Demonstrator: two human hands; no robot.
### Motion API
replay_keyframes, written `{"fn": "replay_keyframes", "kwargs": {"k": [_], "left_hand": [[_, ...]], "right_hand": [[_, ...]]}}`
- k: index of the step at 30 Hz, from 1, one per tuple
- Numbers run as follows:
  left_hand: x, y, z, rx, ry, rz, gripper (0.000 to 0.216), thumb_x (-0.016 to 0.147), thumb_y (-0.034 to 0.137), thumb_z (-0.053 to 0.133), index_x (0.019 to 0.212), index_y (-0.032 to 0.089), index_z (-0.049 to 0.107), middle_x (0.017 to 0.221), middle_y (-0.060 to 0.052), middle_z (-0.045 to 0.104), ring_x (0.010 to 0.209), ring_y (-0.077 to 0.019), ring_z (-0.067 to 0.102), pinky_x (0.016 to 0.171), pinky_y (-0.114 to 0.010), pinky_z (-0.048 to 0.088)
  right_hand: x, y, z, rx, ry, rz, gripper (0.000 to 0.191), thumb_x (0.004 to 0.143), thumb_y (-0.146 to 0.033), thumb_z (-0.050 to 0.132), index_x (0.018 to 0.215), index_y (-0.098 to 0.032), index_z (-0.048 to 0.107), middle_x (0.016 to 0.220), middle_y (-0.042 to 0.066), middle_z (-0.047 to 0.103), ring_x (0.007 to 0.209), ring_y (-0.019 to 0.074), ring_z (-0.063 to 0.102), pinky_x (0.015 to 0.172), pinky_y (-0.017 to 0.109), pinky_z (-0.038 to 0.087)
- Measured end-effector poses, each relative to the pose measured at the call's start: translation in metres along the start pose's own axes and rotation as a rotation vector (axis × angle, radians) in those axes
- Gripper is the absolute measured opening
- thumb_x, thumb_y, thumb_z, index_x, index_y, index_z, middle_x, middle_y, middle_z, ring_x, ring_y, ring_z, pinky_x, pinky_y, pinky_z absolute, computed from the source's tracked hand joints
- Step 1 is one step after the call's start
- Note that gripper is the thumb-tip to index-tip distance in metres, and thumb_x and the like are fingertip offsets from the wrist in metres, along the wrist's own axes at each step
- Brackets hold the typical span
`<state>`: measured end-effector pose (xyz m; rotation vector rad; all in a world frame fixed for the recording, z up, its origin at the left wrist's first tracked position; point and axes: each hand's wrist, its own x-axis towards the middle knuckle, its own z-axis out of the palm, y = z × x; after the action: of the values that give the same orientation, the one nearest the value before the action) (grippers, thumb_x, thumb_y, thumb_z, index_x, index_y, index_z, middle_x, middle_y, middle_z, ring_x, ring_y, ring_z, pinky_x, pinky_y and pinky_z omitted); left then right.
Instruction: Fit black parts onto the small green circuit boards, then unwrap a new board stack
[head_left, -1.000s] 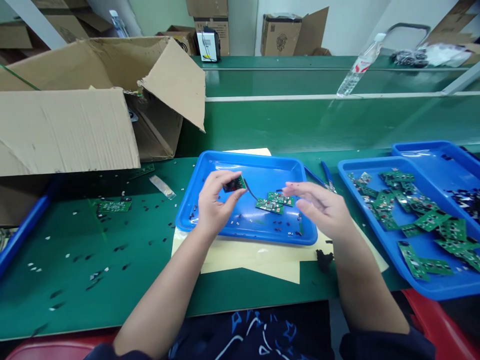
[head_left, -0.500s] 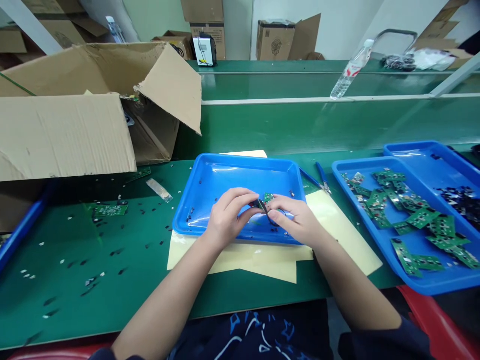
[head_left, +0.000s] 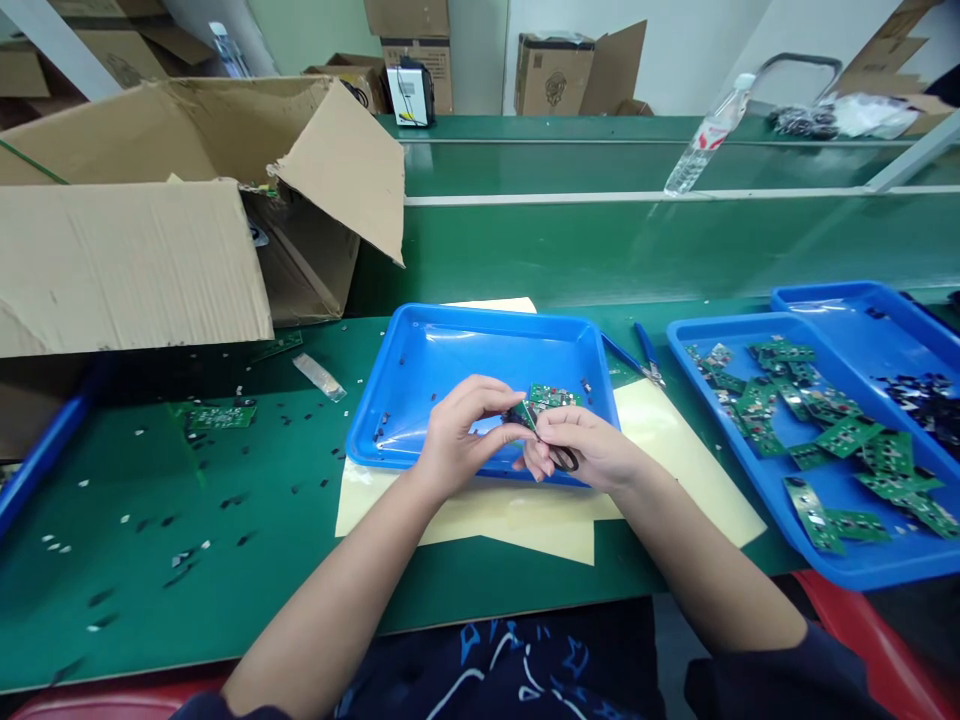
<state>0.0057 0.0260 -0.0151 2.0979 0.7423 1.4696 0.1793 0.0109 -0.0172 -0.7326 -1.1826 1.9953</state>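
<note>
My left hand (head_left: 469, 425) pinches a small green circuit board (head_left: 524, 413) between thumb and fingers, above the blue tray (head_left: 439, 350). Close against it, my right hand (head_left: 589, 445) is closed on a thin dark tool with a looped end (head_left: 565, 459). The tool's tip is at the board's edge, mostly hidden by fingers. Behind the hands, another green circuit board (head_left: 553, 396) lies in the tray. Small dark bits are scattered across the tray floor.
On the right, one blue tray (head_left: 750, 500) holds several green circuit boards, and another tray (head_left: 847, 293) holds black parts. Blue-handled cutters (head_left: 648, 352) lie between trays. A large cardboard box (head_left: 135, 265) stands left. A tilted water bottle (head_left: 709, 135) leans behind.
My right hand has turned and lowered slightly, so the dark loop shows below its fingers. More of the circuit board lying in the tray is visible.
</note>
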Motion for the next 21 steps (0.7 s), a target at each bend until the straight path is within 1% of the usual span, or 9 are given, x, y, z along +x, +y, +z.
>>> {"fn": "replay_keyframes", "kwargs": {"k": [2,6,9,12,14,16,17,19,21], "left_hand": [[-0.001,0.001,0.001,-0.129,-0.019,-0.088,0.025,0.071,0.026,0.072,0.093,0.017,0.065,0.086,-0.006,0.062,0.080,-0.0138,0.062,0.063,-0.024,0.058],[-0.001,0.003,0.001,-0.340,-0.074,-0.269,0.026,0.069,0.026,0.074,0.094,0.019,0.067,0.086,-0.006,0.060,0.079,-0.0149,0.062,0.066,-0.028,0.060],[-0.001,0.005,0.003,-0.369,-0.053,-0.341,0.026,0.070,0.023,0.073,0.095,0.019,0.068,0.085,-0.005,0.059,0.080,-0.0147,0.061,0.068,-0.028,0.060],[-0.001,0.006,0.005,-0.361,-0.003,-0.380,0.027,0.070,0.022,0.073,0.097,0.019,0.068,0.084,-0.005,0.058,0.081,-0.0147,0.060,0.067,-0.026,0.059],[-0.002,0.005,0.007,-0.381,0.038,-0.398,0.028,0.070,0.022,0.073,0.097,0.020,0.067,0.086,-0.005,0.058,0.084,-0.0155,0.060,0.069,-0.027,0.059],[-0.002,0.003,0.010,-0.399,0.080,-0.414,0.028,0.070,0.023,0.073,0.097,0.020,0.067,0.091,-0.005,0.057,0.088,-0.0163,0.061,0.073,-0.029,0.059],[-0.003,0.002,0.010,-0.401,0.095,-0.420,0.028,0.070,0.023,0.073,0.097,0.020,0.067,0.093,-0.006,0.057,0.088,-0.0166,0.061,0.075,-0.030,0.058],[-0.004,0.002,0.012,-0.397,0.107,-0.421,0.027,0.070,0.023,0.072,0.097,0.019,0.066,0.093,-0.005,0.057,0.089,-0.0168,0.061,0.076,-0.031,0.058],[-0.004,0.002,0.012,-0.396,0.099,-0.411,0.027,0.071,0.023,0.072,0.097,0.019,0.066,0.093,-0.005,0.057,0.089,-0.0165,0.061,0.077,-0.031,0.058]], "right_hand": [[0.001,0.000,-0.001,-0.019,0.029,-0.020,0.031,0.076,-0.037,0.064,0.055,-0.018,0.052,0.047,-0.004,0.055,0.049,0.0108,0.055,0.069,0.033,0.052],[0.001,-0.002,-0.001,-0.131,0.124,-0.112,0.034,0.074,-0.042,0.065,0.055,-0.018,0.051,0.049,-0.003,0.057,0.049,0.0107,0.054,0.056,0.027,0.048],[-0.002,-0.004,0.000,-0.379,0.227,-0.201,0.033,0.078,-0.044,0.060,0.059,-0.018,0.055,0.054,-0.001,0.060,0.052,0.0117,0.054,0.054,0.026,0.046],[-0.004,-0.005,0.002,-0.674,0.432,-0.338,0.025,0.082,-0.038,0.057,0.067,-0.018,0.063,0.065,0.002,0.066,0.062,0.0143,0.060,0.062,0.028,0.048],[-0.005,-0.003,0.003,-0.781,0.520,-0.400,0.019,0.082,-0.033,0.056,0.075,-0.020,0.068,0.071,0.002,0.069,0.069,0.0162,0.063,0.074,0.033,0.049],[-0.004,0.000,0.003,-0.813,0.545,-0.413,0.017,0.083,-0.030,0.056,0.087,-0.021,0.070,0.077,0.002,0.071,0.072,0.0172,0.065,0.081,0.037,0.049],[-0.003,0.002,0.003,-0.815,0.546,-0.410,0.019,0.083,-0.030,0.055,0.093,-0.022,0.070,0.080,0.002,0.072,0.072,0.0173,0.065,0.081,0.038,0.050],[-0.003,0.004,0.003,-0.809,0.541,-0.406,0.025,0.084,-0.030,0.054,0.103,-0.022,0.067,0.081,0.002,0.071,0.070,0.0166,0.065,0.076,0.037,0.052],[-0.003,0.005,0.004,-0.788,0.520,-0.415,0.036,0.085,-0.029,0.052,0.120,-0.023,0.057,0.073,0.000,0.069,0.065,0.0148,0.063,0.070,0.033,0.054]]}}
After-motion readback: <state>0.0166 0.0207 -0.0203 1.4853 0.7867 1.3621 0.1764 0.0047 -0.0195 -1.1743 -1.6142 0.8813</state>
